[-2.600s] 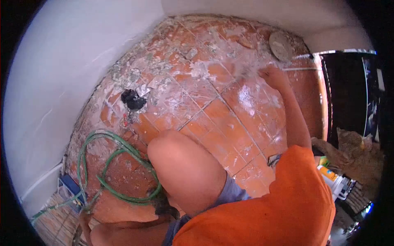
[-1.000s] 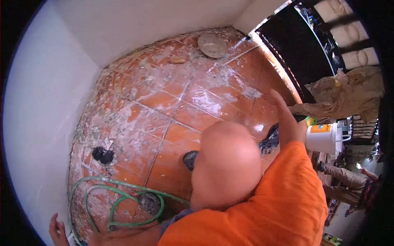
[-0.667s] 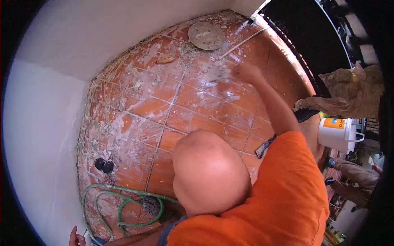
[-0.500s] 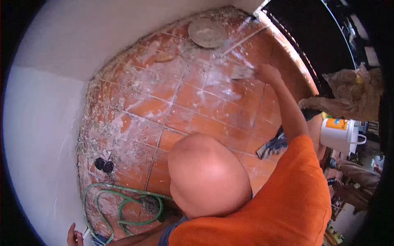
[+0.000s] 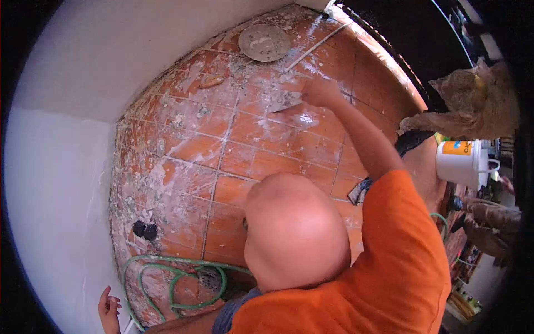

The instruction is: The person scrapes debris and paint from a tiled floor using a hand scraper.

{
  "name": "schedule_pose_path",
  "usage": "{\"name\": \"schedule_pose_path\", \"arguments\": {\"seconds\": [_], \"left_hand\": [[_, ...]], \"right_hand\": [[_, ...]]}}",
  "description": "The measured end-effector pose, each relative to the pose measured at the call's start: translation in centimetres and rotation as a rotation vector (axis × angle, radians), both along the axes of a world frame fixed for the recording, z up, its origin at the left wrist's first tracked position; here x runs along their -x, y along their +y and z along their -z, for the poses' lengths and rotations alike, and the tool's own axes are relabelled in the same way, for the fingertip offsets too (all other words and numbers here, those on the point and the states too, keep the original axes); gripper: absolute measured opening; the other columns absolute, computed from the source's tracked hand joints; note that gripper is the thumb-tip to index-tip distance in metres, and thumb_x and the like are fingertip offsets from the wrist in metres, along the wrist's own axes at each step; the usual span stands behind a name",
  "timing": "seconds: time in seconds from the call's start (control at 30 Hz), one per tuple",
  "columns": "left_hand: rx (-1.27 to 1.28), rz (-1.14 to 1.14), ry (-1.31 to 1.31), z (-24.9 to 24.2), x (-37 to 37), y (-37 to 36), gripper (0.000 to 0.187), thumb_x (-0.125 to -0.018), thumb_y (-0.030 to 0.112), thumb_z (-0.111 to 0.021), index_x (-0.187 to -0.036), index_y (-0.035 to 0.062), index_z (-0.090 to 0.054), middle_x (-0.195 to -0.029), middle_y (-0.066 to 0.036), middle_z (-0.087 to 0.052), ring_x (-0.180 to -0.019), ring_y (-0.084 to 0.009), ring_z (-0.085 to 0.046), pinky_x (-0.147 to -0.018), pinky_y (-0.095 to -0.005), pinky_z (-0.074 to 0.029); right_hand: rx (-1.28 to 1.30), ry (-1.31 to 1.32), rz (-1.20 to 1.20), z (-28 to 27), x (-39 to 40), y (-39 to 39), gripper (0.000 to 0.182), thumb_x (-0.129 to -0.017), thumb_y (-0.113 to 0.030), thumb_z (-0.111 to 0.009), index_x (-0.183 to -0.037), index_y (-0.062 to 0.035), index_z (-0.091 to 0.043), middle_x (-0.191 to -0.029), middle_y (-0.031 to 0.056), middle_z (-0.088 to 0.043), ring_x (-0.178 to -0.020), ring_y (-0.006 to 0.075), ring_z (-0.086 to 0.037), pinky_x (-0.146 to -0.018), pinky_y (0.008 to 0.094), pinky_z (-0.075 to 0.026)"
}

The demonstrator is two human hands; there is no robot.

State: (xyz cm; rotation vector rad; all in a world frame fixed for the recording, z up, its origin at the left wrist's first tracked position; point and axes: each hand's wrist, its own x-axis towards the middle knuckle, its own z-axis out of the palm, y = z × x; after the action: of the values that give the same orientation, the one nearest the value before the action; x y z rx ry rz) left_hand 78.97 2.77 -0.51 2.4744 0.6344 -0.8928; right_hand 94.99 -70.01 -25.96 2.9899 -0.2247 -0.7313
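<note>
My right hand (image 5: pixel 322 92) is closed around the handle of a scraper. The scraper's flat blade (image 5: pixel 288 108) points left and lies low over the orange tiles (image 5: pixel 267 139), which are smeared with white residue and grey crumbs. My left hand (image 5: pixel 109 309) is at the lower left by the white wall, with its fingers apart and nothing visible in them. A green hose (image 5: pixel 167 259) lies coiled beside it. My bare bent knee (image 5: pixel 300 228) covers part of the floor.
A round grey disc (image 5: pixel 264 43), a thin stick (image 5: pixel 317 47) and a tan piece (image 5: pixel 211 82) lie farther off. Two black lumps (image 5: pixel 144 230) sit near the wall (image 5: pixel 61 167). A dark cloth (image 5: pixel 360 191), a white bucket (image 5: pixel 459 162) and brown sheeting (image 5: pixel 461 100) are to the right.
My right hand has moved left across the tiles with the scraper, whose blade now shows more clearly. My left hand stays near the wall.
</note>
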Motion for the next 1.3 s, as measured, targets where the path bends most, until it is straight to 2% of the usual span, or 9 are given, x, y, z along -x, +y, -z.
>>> {"name": "schedule_pose_path", "arguments": {"seconds": [0.13, 0.2, 0.3, 0.4, 0.53, 0.7, 0.8, 1.07, 1.3], "left_hand": [[-0.075, -0.078, 0.017, 0.7, 0.5, 2.3, 0.044, -0.089, 0.025, -0.055, -0.130, 0.0096, -0.052, -0.083, -0.001, -0.059, -0.070, -0.0109, -0.053, -0.062, -0.0241, -0.040], [-0.044, -0.098, -0.028, 1.2, 1.3, 3.8, 0.046, -0.089, 0.028, -0.055, -0.131, 0.0110, -0.051, -0.080, 0.000, -0.058, -0.067, -0.0096, -0.053, -0.058, -0.0230, -0.038], [-0.002, -0.103, -0.070, 2.3, 0.9, 4.4, 0.047, -0.089, 0.030, -0.055, -0.132, 0.0130, -0.050, -0.078, 0.001, -0.058, -0.065, -0.0084, -0.053, -0.055, -0.0222, -0.036], [-0.035, -0.093, -0.083, 2.4, 0.1, 4.8, 0.046, -0.089, 0.030, -0.055, -0.132, 0.0143, -0.050, -0.080, 0.000, -0.058, -0.067, -0.0085, -0.053, -0.056, -0.0227, -0.036], [-0.016, -0.093, -0.105, 1.8, 0.5, 5.7, 0.045, -0.089, 0.030, -0.055, -0.132, 0.0149, -0.051, -0.081, 0.001, -0.058, -0.068, -0.0084, -0.053, -0.057, -0.0232, -0.036], [-0.006, -0.149, -0.065, 2.3, 1.3, 4.9, 0.045, -0.089, 0.029, -0.055, -0.131, 0.0146, -0.051, -0.082, 0.001, -0.059, -0.068, -0.0083, -0.052, -0.058, -0.0229, -0.036], [-0.019, -0.129, -0.057, 3.3, 0.2, 5.9, 0.046, -0.088, 0.029, -0.056, -0.131, 0.0142, -0.051, -0.083, 0.001, -0.059, -0.069, -0.0085, -0.052, -0.058, -0.0234, -0.036], [0.047, -0.092, -0.069, 4.1, -2.9, 3.9, 0.049, -0.087, 0.026, -0.059, -0.131, 0.0094, -0.050, -0.081, 0.001, -0.058, -0.068, -0.0090, -0.052, -0.059, -0.0235, -0.036], [0.109, -0.021, -0.103, 4.8, -4.8, 0.3, 0.048, -0.085, 0.021, -0.061, -0.130, 0.0080, -0.051, -0.081, 0.001, -0.056, -0.068, -0.0091, -0.052, -0.058, -0.0228, -0.036]], "right_hand": [[0.131, 0.110, 0.068, -1.5, 1.4, -4.8, 0.033, -0.076, -0.033, -0.058, -0.097, -0.0100, -0.069, -0.096, 0.0131, -0.069, -0.088, 0.0305, -0.067, -0.073, 0.0426, -0.053], [-0.009, 0.082, 0.112, 0.1, 1.9, -6.5, 0.032, -0.078, -0.032, -0.057, -0.095, -0.0063, -0.069, -0.097, 0.0195, -0.066, -0.092, 0.0310, -0.065, -0.077, 0.0426, -0.051], [-0.046, -0.060, 0.057, 5.1, -0.3, 0.9, 0.032, -0.079, -0.029, -0.055, -0.096, -0.0055, -0.068, -0.096, 0.0213, -0.066, -0.090, 0.0333, -0.065, -0.078, 0.0434, -0.051], [-0.056, -0.003, 0.002, 2.6, -1.7, 5.3, 0.031, -0.078, -0.030, -0.056, -0.094, -0.0058, -0.069, -0.093, 0.0196, -0.067, -0.087, 0.0340, -0.066, -0.076, 0.0436, -0.052], [0.083, 0.057, 0.083, -3.3, 0.1, -0.8, 0.030, -0.077, -0.026, -0.058, -0.095, -0.0057, -0.069, -0.095, 0.0162, -0.068, -0.092, 0.0333, -0.066, -0.075, 0.0460, -0.053], [-0.053, -0.107, 0.105, 5.9, -1.0, 0.5, 0.032, -0.078, -0.028, -0.055, -0.090, -0.0018, -0.069, -0.092, 0.0191, -0.067, -0.086, 0.0334, -0.066, -0.074, 0.0457, -0.052], [0.040, -0.013, -0.019, 1.2, -1.8, 5.0, 0.029, -0.079, -0.026, -0.055, -0.094, -0.0058, -0.069, -0.097, 0.0155, -0.068, -0.092, 0.0315, -0.066, -0.078, 0.0456, -0.052], [-0.013, -0.210, 0.342, 1.0, 0.9, 3.6, 0.025, -0.078, -0.018, -0.055, -0.095, -0.0057, -0.069, -0.101, 0.0183, -0.067, -0.095, 0.0330, -0.065, -0.078, 0.0450, -0.052], [-0.079, -0.114, 0.383, 3.4, 3.1, 6.1, 0.029, -0.079, -0.019, -0.051, -0.098, -0.0073, -0.069, -0.103, 0.0185, -0.066, -0.094, 0.0322, -0.065, -0.079, 0.0465, -0.051]]}}
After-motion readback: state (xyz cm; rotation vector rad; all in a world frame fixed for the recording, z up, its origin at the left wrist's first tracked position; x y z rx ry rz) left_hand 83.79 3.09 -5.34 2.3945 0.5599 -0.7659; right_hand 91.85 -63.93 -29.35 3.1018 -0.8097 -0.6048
